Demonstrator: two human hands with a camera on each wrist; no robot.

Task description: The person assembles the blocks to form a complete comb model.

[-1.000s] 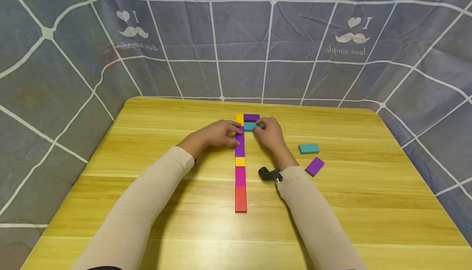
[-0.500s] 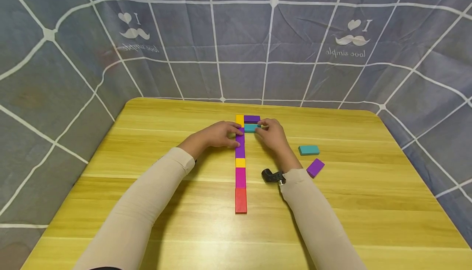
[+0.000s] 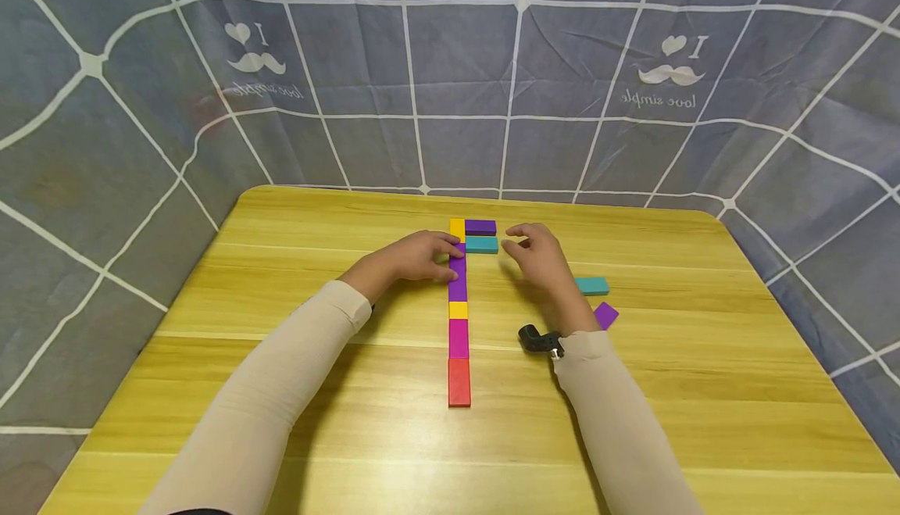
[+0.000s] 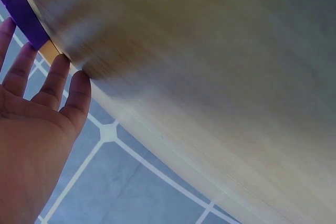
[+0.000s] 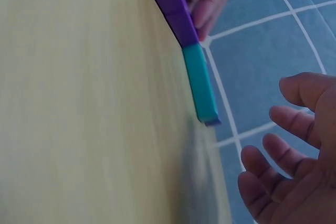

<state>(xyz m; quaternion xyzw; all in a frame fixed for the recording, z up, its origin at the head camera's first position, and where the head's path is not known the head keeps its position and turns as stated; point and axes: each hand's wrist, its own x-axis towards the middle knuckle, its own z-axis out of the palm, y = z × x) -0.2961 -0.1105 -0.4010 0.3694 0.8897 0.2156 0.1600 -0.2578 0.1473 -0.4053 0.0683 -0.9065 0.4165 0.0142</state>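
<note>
A straight column of flat blocks runs up the table: red [image 3: 459, 382], magenta [image 3: 458, 339], small yellow [image 3: 458, 310], purple [image 3: 458, 288] and an upper yellow block [image 3: 456, 227]. My left hand [image 3: 420, 255] rests its relaxed fingertips along the purple part's left side. Two blocks stick out to the right from the column's top, a dark purple block [image 3: 481, 227] behind and a teal block [image 3: 481, 244] in front. Just right of the teal block, my right hand [image 3: 540, 255] hovers with fingers parted and nothing in them; the right wrist view shows the gap too.
A loose teal block [image 3: 594, 287] and a loose purple block [image 3: 606, 315] lie to the right, partly hidden by the right forearm. A grey curtain [image 3: 464, 77] with white lines hangs behind the wooden table [image 3: 337, 452]. A black wrist camera [image 3: 540, 340] sits on the right wrist.
My right hand has let go of the teal block and drawn away to the right, its forearm now covering part of the loose blocks. The left hand has stayed put.
</note>
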